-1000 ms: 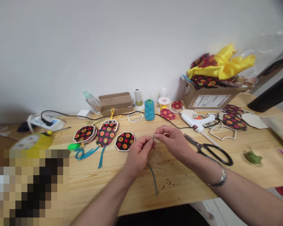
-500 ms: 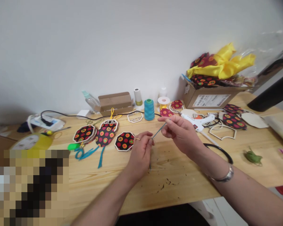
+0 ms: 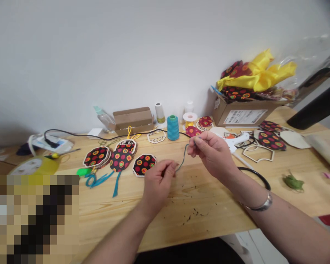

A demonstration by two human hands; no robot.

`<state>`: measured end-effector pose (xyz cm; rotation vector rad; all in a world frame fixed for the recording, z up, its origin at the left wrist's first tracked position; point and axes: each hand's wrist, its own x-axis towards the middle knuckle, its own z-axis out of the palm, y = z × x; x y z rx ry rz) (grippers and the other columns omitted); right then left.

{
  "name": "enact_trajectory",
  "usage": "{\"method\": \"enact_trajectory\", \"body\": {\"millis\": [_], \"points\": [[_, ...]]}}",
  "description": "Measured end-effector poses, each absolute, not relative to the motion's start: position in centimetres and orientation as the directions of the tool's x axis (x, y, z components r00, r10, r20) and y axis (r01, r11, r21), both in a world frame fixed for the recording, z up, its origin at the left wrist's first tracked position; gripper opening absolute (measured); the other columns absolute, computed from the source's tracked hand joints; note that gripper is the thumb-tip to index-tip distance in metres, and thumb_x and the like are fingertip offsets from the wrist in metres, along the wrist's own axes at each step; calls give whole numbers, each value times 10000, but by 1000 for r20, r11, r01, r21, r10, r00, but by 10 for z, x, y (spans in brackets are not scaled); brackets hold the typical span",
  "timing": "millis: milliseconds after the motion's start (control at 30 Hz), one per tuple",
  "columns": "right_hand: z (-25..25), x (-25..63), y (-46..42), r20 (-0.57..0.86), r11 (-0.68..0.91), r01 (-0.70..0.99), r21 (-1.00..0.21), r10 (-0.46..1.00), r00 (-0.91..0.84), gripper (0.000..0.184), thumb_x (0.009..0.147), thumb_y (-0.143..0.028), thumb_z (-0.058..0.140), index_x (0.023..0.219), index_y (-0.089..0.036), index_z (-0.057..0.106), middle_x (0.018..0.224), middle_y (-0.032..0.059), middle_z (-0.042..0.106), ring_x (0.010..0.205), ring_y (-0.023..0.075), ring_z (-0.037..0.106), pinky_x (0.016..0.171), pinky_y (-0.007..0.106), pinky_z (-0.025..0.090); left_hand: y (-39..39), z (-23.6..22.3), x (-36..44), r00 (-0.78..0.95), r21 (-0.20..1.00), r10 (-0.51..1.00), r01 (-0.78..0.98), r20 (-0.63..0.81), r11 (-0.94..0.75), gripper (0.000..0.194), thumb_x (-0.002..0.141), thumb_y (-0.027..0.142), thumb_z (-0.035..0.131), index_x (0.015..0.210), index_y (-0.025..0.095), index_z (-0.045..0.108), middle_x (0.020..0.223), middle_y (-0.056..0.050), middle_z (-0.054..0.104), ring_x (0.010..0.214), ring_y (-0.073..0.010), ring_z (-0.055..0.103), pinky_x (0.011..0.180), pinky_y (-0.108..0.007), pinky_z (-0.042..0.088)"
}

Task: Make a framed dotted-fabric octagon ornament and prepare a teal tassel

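A thin teal cord point(image 3: 183, 157) sags between my two hands above the wooden table. My left hand point(image 3: 161, 179) is closed on its lower end, thumb pressed to the fingers. The upper end is pinched in my right hand point(image 3: 209, 148), which hides its tip. Just behind my left hand lies an octagonal patch of dark floral fabric point(image 3: 143, 164) with a pale border. A cone of teal thread point(image 3: 173, 127) stands upright beyond both hands. Further left rests a floral fabric pendant point(image 3: 121, 159) with a teal tassel and a yellow loop.
A stack of floral octagons point(image 3: 96, 157) and a power strip point(image 3: 51, 143) lie left. Behind stands an open brown box point(image 3: 133, 121). At right are a white glue gun point(image 3: 238, 141), wooden frames point(image 3: 260, 153), green thread point(image 3: 293, 182) and a carton point(image 3: 243, 113) heaped with fabric.
The cord has gone from taut and straight to slack and curved. My right hand's extended index finger has curled in, and my left hand has shifted slightly left and down.
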<state>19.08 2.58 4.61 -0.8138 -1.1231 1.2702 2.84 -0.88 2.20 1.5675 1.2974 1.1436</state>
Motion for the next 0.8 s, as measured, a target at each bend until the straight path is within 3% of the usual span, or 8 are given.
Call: {"method": "enact_trajectory", "body": {"millis": [100,233,367,533,800], "points": [[44,187,21,239,217,-196,-956,967,-94,118,842,-251,516,750,-184,485,638,-11,604,576,104,567,555,256,456,-7,24,30,287,968,934,-68,-213,241,301,806,409,541,808,141,680,641,-43,636,411,-55,320,419,-218,246],[42,182,10,295,310,3,-951,908,-299,113,862,-188,461,754,-182,495,674,-8,580,606,104,559,587,257,465,-2,24,30,389,801,844,-328,-368,501,314,764,445,588,724,138,640,656,-29,627,372,-16,268,376,-185,120],[45,180,1,337,520,252,-816,782,-524,126,817,-81,451,768,-180,512,744,6,584,696,112,531,659,253,437,2,21,26,394,758,833,-376,-389,533,316,712,379,668,575,125,540,489,39,458,374,-10,236,375,-166,83],[49,181,-2,237,602,313,-735,660,-713,166,798,-41,422,827,-174,518,847,33,594,768,124,533,685,249,432,5,17,24,347,775,858,-387,-380,500,251,660,305,720,606,106,577,439,84,341,384,-4,201,386,-151,131],[55,181,-4,77,593,330,-734,556,-828,128,812,-88,443,797,-153,553,766,26,578,697,119,486,630,234,404,6,13,23,246,787,874,-382,-419,485,264,654,318,731,797,108,660,604,14,557,420,-22,379,414,-162,270]]}}
